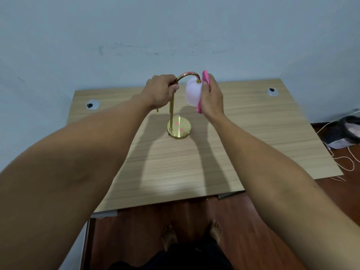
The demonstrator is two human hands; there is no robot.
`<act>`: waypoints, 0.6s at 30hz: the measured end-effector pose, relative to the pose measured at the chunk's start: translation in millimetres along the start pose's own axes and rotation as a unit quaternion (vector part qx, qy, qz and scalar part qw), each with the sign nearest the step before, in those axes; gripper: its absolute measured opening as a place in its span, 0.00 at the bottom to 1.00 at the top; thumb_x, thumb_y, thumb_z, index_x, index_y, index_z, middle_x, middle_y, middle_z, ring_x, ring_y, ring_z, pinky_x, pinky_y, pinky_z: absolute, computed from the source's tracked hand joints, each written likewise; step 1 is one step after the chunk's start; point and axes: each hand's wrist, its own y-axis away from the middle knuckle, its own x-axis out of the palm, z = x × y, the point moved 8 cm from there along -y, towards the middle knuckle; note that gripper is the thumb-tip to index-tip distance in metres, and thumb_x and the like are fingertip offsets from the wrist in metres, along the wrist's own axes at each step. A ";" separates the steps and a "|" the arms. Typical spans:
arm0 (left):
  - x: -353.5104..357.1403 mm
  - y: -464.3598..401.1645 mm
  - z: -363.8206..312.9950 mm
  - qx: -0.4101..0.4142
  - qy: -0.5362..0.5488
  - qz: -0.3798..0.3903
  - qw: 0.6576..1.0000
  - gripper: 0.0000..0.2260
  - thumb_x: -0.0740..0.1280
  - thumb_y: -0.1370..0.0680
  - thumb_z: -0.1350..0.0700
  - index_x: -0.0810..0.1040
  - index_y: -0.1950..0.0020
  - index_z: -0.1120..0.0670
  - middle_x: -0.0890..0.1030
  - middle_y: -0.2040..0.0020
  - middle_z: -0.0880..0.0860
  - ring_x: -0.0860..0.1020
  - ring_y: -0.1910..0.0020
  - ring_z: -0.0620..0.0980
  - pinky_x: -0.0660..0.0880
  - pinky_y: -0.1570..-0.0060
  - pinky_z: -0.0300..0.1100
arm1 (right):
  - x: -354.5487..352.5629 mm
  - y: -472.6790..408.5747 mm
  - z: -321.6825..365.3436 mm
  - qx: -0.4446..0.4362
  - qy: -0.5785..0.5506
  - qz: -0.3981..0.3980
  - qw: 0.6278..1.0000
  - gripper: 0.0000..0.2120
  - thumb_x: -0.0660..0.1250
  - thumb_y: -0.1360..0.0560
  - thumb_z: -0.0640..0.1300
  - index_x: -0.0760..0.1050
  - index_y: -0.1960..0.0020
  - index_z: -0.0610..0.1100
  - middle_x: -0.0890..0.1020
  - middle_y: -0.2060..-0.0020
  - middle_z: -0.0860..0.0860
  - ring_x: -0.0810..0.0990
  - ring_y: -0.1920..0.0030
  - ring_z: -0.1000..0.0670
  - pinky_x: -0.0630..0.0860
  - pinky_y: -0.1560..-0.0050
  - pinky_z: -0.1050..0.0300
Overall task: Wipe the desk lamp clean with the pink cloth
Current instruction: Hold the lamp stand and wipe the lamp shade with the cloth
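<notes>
A gold desk lamp stands upright on the wooden desk (253, 133), with a round base (180, 131), a thin stem and a curved neck (188, 74). Its white globe shade (192, 91) hangs from the neck's right end. My left hand (160, 90) is closed around the top of the stem where the curve begins. My right hand (211, 96) presses the pink cloth (205, 78) flat against the shade's right side. The cloth shows above my fingers and below my palm; the rest is hidden.
Two round cable grommets (93, 104) (272, 91) sit at the desk's back corners. A pale blue wall rises right behind the desk. On the red-brown floor at the right lie a dark bag (344, 131) and loose white cords (344, 162). My bare feet stand at the desk's front edge.
</notes>
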 end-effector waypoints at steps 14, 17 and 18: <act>-1.4 -1.8 -0.7 -0.001 -0.017 0.004 1.000 0.11 0.60 0.20 0.50 0.80 0.50 0.53 0.85 0.53 0.52 0.80 0.49 0.60 0.75 0.41 0.57 | 25.8 81.0 -59.0 -0.206 0.217 -0.008 0.954 0.27 0.59 0.16 0.37 0.56 0.19 0.40 0.53 0.18 0.43 0.56 0.19 0.42 0.72 0.28 0.48; -1.6 -2.3 -0.6 -0.003 -0.016 0.004 1.000 0.11 0.60 0.20 0.51 0.80 0.50 0.53 0.85 0.53 0.52 0.80 0.49 0.59 0.74 0.40 0.57 | 25.8 81.8 -70.6 -0.135 0.238 -0.012 0.962 0.28 0.57 0.16 0.41 0.54 0.17 0.46 0.52 0.17 0.47 0.67 0.23 0.42 0.82 0.50 0.50; -1.5 -2.6 -0.7 -0.004 -0.016 0.003 1.000 0.10 0.60 0.20 0.51 0.80 0.50 0.53 0.85 0.53 0.52 0.80 0.49 0.59 0.74 0.40 0.57 | 24.5 81.8 -70.9 -0.110 0.236 -0.007 0.965 0.29 0.57 0.16 0.42 0.54 0.17 0.49 0.54 0.17 0.49 0.72 0.28 0.41 0.82 0.54 0.47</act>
